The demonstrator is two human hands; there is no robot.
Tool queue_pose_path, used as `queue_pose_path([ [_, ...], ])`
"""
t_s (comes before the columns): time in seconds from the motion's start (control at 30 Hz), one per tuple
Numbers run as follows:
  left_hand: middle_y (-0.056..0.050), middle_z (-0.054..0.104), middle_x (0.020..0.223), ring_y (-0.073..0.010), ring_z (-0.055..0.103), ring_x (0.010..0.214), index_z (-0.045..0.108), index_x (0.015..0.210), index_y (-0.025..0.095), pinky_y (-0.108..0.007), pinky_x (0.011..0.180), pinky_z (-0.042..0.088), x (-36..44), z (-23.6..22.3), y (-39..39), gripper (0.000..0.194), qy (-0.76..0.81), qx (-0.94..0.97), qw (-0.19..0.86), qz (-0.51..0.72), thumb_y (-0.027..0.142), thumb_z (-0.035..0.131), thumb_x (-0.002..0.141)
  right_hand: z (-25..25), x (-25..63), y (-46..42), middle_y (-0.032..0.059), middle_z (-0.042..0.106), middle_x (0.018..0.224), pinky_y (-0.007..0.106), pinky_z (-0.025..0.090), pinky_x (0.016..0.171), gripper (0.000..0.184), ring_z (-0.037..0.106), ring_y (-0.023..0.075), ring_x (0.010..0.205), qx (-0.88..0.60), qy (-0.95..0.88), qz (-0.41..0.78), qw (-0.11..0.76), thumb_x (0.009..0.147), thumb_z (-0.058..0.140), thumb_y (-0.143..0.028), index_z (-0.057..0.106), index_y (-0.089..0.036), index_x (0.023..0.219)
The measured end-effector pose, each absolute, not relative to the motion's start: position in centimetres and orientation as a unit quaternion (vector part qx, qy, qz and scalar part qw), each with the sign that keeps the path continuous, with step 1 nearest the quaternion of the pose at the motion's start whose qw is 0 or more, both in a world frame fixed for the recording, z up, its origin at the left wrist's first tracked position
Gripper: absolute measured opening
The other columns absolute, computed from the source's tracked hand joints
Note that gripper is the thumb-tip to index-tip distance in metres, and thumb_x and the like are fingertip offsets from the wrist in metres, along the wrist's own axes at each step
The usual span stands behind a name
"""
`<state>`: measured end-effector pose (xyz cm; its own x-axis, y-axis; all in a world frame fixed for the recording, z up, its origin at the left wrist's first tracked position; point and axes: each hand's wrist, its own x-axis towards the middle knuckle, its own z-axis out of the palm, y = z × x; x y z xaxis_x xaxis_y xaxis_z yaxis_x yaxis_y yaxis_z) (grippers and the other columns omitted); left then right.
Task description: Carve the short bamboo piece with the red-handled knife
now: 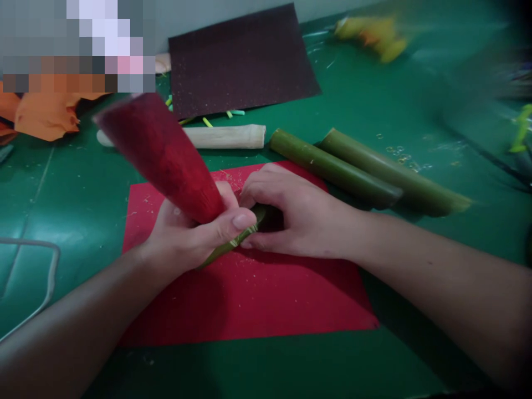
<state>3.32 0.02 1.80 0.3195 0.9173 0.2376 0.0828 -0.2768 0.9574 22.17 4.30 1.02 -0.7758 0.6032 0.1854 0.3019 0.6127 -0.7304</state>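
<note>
My left hand [189, 233] is closed round the narrow end of a dark red fuzzy cone [160, 152] that slants up and to the left, blurred by motion. A thin green strip [226, 247] runs under its thumb. My right hand [293, 213] is curled, fingers pressed together, on a dark green piece [266, 213] beside the cone's base, which I cannot make out clearly. Both hands work above a red paper sheet [257, 299] on the green table [75, 188].
Two green bamboo tubes [357, 169] lie right of the hands and a pale peeled tube [228, 136] behind them. A dark maroon sheet [239, 58] leans at the back. Orange cloth [45, 113] is at left, a grey cord [47, 271] at front left, blurred yellow items [376, 36] far right.
</note>
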Motion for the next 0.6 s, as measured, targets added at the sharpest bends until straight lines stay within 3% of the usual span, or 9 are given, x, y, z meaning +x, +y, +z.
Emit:
queue_pose_path([
  [0.07, 0.001, 0.059, 0.055, -0.0083, 0.055, 0.048, 0.066, 0.068, 0.017, -0.019, 0.043, 0.045, 3.34, 1.85, 0.0, 0.028, 0.389, 0.661, 0.466, 0.44, 0.037, 0.07, 0.087, 1.0, 22.14, 4.33, 0.0017, 0.061, 0.085, 0.034, 0.037, 0.081, 0.021, 0.051, 0.0179, 0.085, -0.26, -0.872, 0.355, 0.212, 0.076, 0.076, -0.029, 0.059, -0.018, 0.08],
  [0.23, 0.001, 0.057, 0.053, -0.007, 0.051, 0.045, 0.062, 0.062, 0.017, -0.019, 0.042, 0.042, 3.26, 1.76, 0.09, 0.038, 0.365, 0.664, 0.465, 0.458, 0.044, 0.069, 0.088, 1.02, 22.06, 4.37, 0.0028, 0.062, 0.087, 0.035, 0.037, 0.082, 0.019, 0.052, 0.0181, 0.086, -0.255, -0.871, 0.362, 0.214, 0.075, 0.077, -0.028, 0.062, -0.018, 0.081],
  [0.37, 0.0, 0.06, 0.057, -0.0089, 0.055, 0.048, 0.068, 0.074, 0.017, -0.021, 0.044, 0.043, 3.01, 1.35, 0.15, 0.027, 0.364, 0.671, 0.474, 0.438, 0.039, 0.069, 0.089, 1.01, 21.99, 4.3, 0.002, 0.063, 0.085, 0.035, 0.037, 0.083, 0.017, 0.053, 0.0174, 0.085, -0.255, -0.868, 0.365, 0.222, 0.075, 0.076, -0.025, 0.065, -0.016, 0.084],
  [0.6, 0.0, 0.056, 0.054, -0.0089, 0.051, 0.046, 0.066, 0.07, 0.017, -0.021, 0.041, 0.039, 2.99, 1.02, 0.51, 0.033, 0.338, 0.662, 0.481, 0.465, 0.043, 0.068, 0.089, 0.96, 21.9, 4.24, 0.0028, 0.064, 0.087, 0.035, 0.037, 0.084, 0.016, 0.055, 0.0176, 0.085, -0.251, -0.868, 0.367, 0.221, 0.075, 0.074, -0.023, 0.066, -0.015, 0.086],
])
